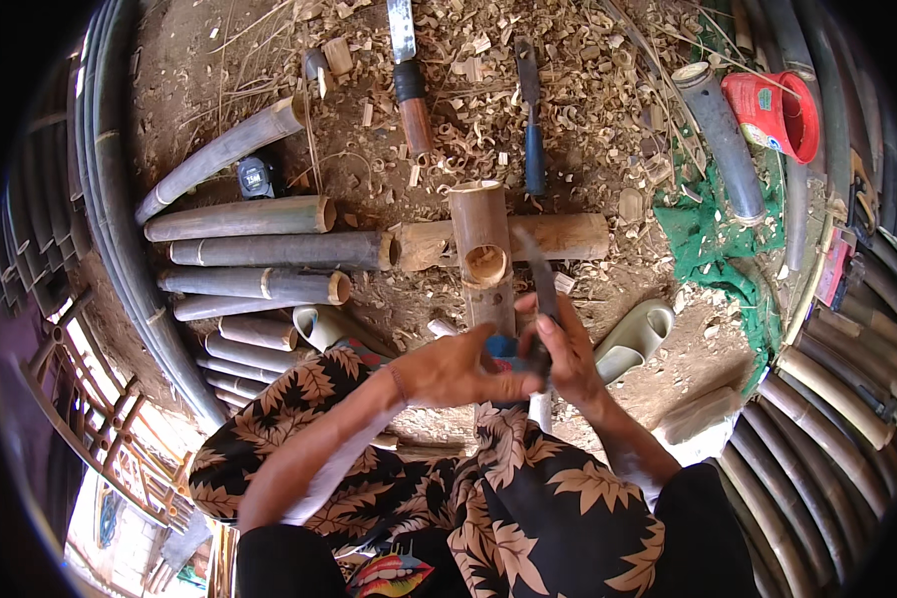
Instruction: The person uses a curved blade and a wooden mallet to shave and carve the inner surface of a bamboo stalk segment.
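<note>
A dark, narrow-bladed knife (545,289) is upright in my right hand (570,359), its blade pointing away from me and its tip smeared by motion. My right fingers are closed around its handle. Close beside the handle is my left hand (455,367), its thumb stretched toward it and apart from the other fingers; whether they touch I cannot tell. Just beyond both hands, a short bamboo tube (480,214) with a round hole cut in its side lies across a wooden block (568,237). Part of a blue object (501,346) shows by my left fingers.
Wood chips cover the ground ahead, where a wooden-handled machete (414,110) and blue-handled chisel (534,149) lie. Cut bamboo lengths (279,249) and a tape measure (256,177) are left. A red bucket (800,120), green netting (708,234) and stacked bamboo (837,394) are right.
</note>
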